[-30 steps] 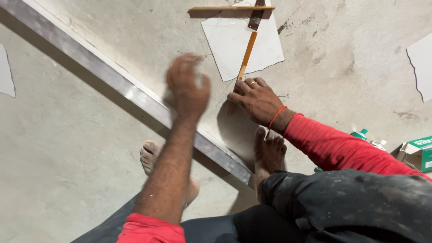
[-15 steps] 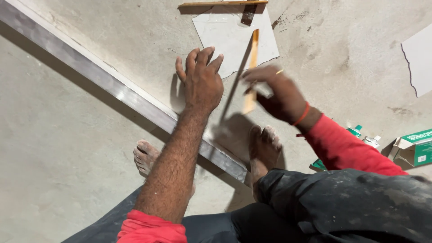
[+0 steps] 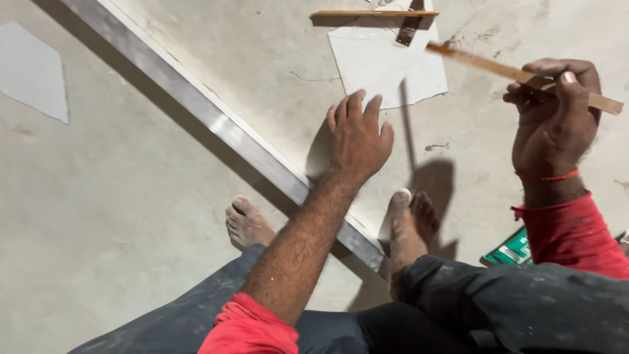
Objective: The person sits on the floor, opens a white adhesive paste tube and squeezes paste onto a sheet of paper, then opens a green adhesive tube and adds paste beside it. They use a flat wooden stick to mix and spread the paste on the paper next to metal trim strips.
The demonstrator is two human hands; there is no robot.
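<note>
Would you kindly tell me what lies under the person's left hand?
The left hand is spread above the grey floor, fingertips at the pale tile piece's near edge. Its shadow falls there; whatever is beneath the palm is hidden.

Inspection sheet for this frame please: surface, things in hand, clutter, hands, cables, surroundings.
Surface: dusty grey concrete floor, scuffed.
Things in hand: thin wooden stick raised off the floor; pale tile piece lying flat.
Clutter: long metal straightedge running diagonally; second wooden strip; another tile offcut; green carton.
Hands: right hand grips the stick; left hand spread open, near the tile's edge.
Cables: nothing seen.
Surroundings: bare feet, dark trousers.
</note>
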